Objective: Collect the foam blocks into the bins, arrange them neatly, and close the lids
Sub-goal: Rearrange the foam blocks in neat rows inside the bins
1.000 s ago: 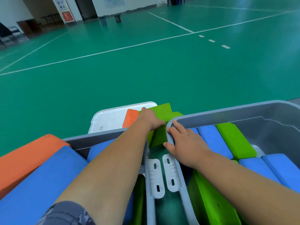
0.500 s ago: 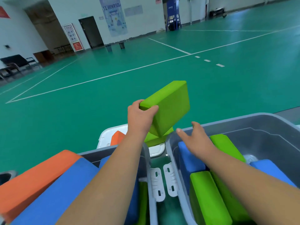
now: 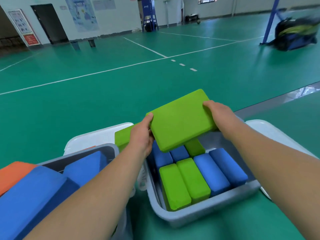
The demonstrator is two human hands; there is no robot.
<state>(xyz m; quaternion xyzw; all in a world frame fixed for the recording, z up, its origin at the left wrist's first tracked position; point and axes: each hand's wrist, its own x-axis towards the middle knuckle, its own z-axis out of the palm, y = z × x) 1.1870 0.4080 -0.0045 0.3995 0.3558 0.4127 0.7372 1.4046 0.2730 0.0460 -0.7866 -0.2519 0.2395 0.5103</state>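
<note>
head-worn view, forward-down, close over bins [image 3: 199, 217]

— What's the room like on your feed?
— I see a green sports floor [image 3: 86, 104] crossed by white court lines [image 3: 86, 76], glossy with pale reflections.
— And the far end?
— A pale wall [image 3: 121, 13] with a dark doorway [image 3: 50, 23], a poster [image 3: 83, 14] and a notice board [image 3: 24, 26]. A blue stand [image 3: 149, 13] is beside it, and a blurred dark bag [image 3: 294, 35] lies on the right.

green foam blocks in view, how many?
5. The held block, between left hand and right hand; one behind the left hand; two side by side at the right bin's near end; one at its far end, under the held block. Others may be hidden.
</note>
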